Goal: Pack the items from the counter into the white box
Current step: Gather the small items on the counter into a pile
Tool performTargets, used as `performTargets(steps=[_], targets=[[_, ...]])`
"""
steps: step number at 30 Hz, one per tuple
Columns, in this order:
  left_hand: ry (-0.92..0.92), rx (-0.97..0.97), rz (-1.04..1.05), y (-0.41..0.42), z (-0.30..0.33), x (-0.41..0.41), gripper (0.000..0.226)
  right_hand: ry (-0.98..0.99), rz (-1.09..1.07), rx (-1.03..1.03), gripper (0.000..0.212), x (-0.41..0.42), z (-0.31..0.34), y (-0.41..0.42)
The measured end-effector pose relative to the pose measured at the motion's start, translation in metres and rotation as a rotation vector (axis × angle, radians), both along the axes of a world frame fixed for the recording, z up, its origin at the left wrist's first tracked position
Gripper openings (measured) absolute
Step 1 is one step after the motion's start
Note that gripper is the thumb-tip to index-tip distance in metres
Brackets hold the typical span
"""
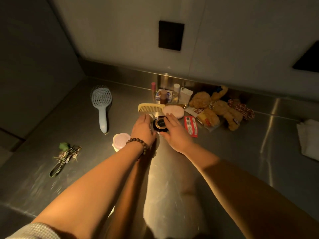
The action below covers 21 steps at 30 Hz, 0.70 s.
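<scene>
Black compact (159, 124) with gold ring, yellow comb (150, 107), pale pink puff (174, 111), grey-blue hairbrush (101, 104), golden-brown plush toy (214, 107), steel-grey surface (241, 152), red-and-white packet (190, 126).

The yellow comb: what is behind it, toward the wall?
Behind the comb stand small bottles and a blue-and-white packet, against the steel back edge. The bottles cover much of the packet, so it cannot be told.

Dim warm light, wide-angle edge distortion
</scene>
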State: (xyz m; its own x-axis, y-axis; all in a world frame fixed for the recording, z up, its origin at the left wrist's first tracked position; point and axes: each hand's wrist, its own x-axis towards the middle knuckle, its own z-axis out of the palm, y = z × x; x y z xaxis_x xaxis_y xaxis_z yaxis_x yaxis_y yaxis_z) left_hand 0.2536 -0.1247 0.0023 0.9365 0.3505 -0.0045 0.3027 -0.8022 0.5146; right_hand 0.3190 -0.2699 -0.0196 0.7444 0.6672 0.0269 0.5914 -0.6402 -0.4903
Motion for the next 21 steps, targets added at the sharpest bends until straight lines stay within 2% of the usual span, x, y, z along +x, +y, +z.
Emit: performTargets(steps=[3,6,9,13,16,21], targets=[[-0.021,0.004,-0.065,-0.029,0.002,-0.019,0.070,-0.039,-0.110,0.054,0.062,-0.025,0.009,-0.044],[-0.026,0.008,-0.173,-0.076,0.002,-0.030,0.072,-0.071,-0.268,0.077,0.064,-0.054,0.011,-0.099],[-0.061,-0.031,-0.330,-0.130,0.001,-0.036,0.071,-0.053,-0.465,0.023,0.056,-0.078,0.008,-0.160],[0.037,-0.041,-0.502,-0.206,-0.003,-0.039,0.074,-0.033,-0.690,0.010,0.052,-0.111,0.015,-0.239],[0.059,-0.013,-0.624,-0.261,-0.004,-0.040,0.078,-0.090,-0.847,0.074,0.050,-0.134,0.019,-0.299],[0.056,-0.009,-0.792,-0.350,-0.001,-0.028,0.086,-0.069,-1.019,-0.100,0.068,-0.133,0.019,-0.404]])
